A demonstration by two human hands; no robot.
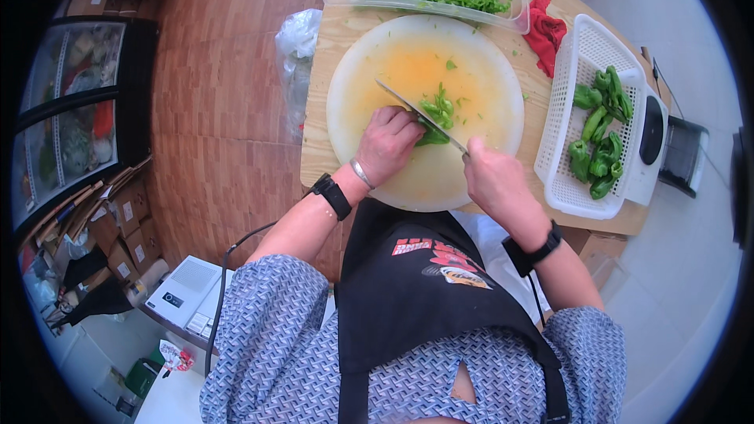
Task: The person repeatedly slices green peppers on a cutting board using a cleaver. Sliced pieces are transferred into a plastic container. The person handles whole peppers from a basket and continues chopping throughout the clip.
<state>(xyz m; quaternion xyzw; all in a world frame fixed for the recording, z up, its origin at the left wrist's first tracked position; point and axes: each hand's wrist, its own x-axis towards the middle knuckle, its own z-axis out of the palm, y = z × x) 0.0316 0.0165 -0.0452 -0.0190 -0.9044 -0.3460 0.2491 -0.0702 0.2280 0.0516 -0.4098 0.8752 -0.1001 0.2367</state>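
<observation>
On the round white plastic cutting board point(424, 182), my left hand point(389, 141) presses green pepper point(433, 136) down with bent fingers. My right hand point(495, 179) grips the handle of a kitchen knife point(412, 107). Its blade runs diagonally from my right hand up past my left fingertips, close against the pepper. Sliced green pepper strips point(439, 109) lie just beyond the blade, with small scraps scattered around them. The board's middle is stained orange. My left fingers hide part of the pepper.
A clear plastic tub point(400, 3) of shredded green pepper stands at the table's far end. Beside it lies a red cloth point(543, 29). At right, a white perforated basket point(556, 153) holds several whole green peppers point(604, 156). A plastic bag point(297, 41) hangs by the wooden table's point(315, 100) left edge.
</observation>
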